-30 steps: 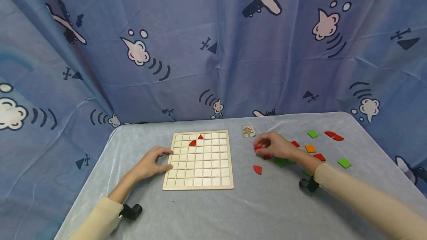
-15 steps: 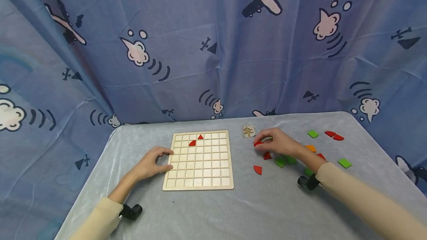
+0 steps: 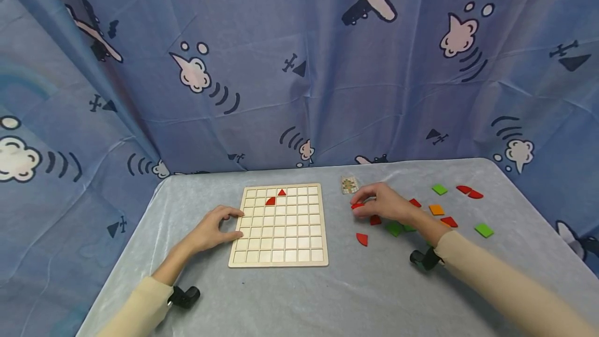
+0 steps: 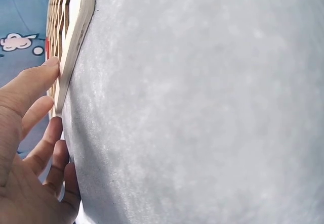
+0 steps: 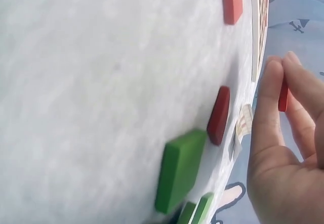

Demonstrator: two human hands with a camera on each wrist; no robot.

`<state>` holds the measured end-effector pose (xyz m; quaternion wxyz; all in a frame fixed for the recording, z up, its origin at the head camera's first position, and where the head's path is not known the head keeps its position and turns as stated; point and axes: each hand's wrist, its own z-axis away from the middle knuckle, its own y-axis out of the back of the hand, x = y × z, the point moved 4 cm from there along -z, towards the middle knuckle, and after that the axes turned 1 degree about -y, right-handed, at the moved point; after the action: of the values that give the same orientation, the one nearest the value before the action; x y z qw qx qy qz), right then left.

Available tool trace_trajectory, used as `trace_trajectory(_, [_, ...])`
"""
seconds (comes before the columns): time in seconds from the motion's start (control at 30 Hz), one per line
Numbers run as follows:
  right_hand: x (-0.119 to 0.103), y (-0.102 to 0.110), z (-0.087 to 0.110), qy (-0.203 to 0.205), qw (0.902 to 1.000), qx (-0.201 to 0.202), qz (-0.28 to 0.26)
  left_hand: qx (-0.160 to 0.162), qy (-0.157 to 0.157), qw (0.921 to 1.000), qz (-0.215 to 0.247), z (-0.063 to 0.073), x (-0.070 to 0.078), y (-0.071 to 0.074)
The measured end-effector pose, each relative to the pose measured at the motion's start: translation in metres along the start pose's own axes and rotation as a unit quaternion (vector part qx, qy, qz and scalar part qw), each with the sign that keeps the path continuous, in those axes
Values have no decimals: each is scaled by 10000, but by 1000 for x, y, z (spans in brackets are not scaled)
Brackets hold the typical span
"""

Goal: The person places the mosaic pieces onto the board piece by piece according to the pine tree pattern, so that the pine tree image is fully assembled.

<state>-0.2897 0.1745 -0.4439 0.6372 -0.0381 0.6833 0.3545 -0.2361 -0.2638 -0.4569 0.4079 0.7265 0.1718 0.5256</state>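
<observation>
A pale wooden grid board lies on the table, with a red triangle tile and a red quarter-circle tile set in its upper cells. My left hand rests at the board's left edge; its thumb and fingertips touch the rim, fingers relaxed. To the right of the board, my right hand pinches a red tile between thumb and fingers. In the right wrist view this tile is raised above the table, its outline mostly covered by the fingers.
Several green tiles, red tiles and an orange tile lie scattered around and beyond the right hand. A small patterned card lies between board and hand. A blue printed curtain hangs behind the table.
My right hand has shifted slightly left with the red tile pinched in its fingers. The left hand and the board stay where they were.
</observation>
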Motion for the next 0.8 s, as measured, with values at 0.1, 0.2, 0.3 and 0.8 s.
trace_trajectory(0.1, [-2,-4,-1,-25,10000,-3,39,-13,26,10000,13,0,-1,0])
trace_trajectory(0.2, [-3,-8,-4,3,10000,-29,34,-25,60,10000,30,0,-3,0])
trace_trajectory(0.3, [-5,-12,-9,74,10000,2,-1,-19,66,10000,47,-1,-4,-1])
trace_trajectory(0.8, [-22,-29,-31,412,9990,194,34,10,54,10000,71,-1,-5,-1])
